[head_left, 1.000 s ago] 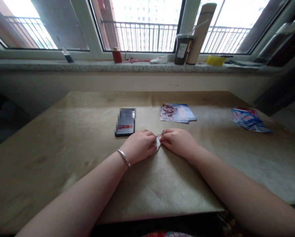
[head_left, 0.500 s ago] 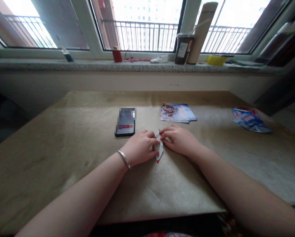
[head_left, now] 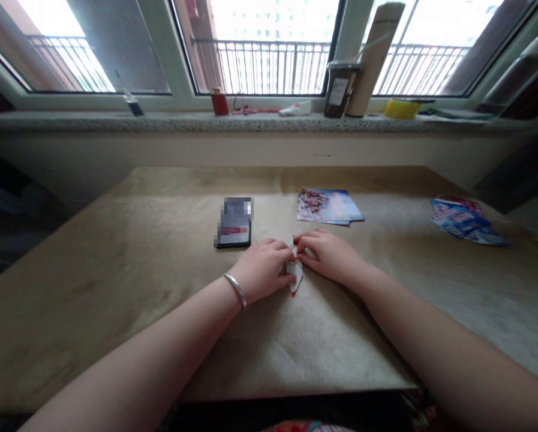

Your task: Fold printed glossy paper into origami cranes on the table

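A small piece of folded paper (head_left: 297,277), white with red at its pointed lower end, lies on the table between my hands. My left hand (head_left: 265,267), with a silver bangle at the wrist, presses on its left side with curled fingers and thumb. Pinched at its upper right part are the fingers of my right hand (head_left: 329,255). The fingertips of both hands almost meet over the paper and hide much of its upper half.
A dark phone (head_left: 235,223) lies just beyond my left hand. Printed sheets (head_left: 331,206) rest behind my right hand, and a fanned pile of blue folded papers (head_left: 469,221) sits far right. Along the windowsill (head_left: 260,123) stand a dark cup (head_left: 340,90), a tall tube (head_left: 376,60) and a red bottle (head_left: 219,102).
The whole view has shifted slightly, so things appear a little further right. My left fingertips have drawn closer to the right ones over the folded paper.
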The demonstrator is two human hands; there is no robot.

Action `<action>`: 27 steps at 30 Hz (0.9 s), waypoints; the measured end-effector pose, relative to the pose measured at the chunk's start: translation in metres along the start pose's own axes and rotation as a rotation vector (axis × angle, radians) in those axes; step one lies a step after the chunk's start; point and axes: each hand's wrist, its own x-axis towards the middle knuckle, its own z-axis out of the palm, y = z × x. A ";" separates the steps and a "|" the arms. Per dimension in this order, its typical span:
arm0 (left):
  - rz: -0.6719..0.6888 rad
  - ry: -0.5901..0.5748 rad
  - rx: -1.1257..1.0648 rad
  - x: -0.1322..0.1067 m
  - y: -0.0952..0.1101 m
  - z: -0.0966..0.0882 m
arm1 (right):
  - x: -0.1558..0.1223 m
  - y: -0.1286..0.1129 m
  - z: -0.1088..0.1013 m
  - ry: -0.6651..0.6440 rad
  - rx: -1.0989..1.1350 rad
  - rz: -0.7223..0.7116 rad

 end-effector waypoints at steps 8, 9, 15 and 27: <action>0.046 0.026 -0.003 -0.009 -0.001 0.000 | 0.002 0.006 0.006 0.048 0.106 0.022; 0.052 0.031 -0.010 -0.011 -0.002 0.000 | 0.002 0.007 0.007 0.040 0.114 0.020; 0.057 0.018 -0.018 -0.011 -0.007 -0.002 | 0.001 0.008 0.003 0.015 0.094 0.028; 0.071 0.094 0.074 -0.010 -0.013 -0.003 | -0.003 -0.012 -0.013 -0.096 -0.100 -0.145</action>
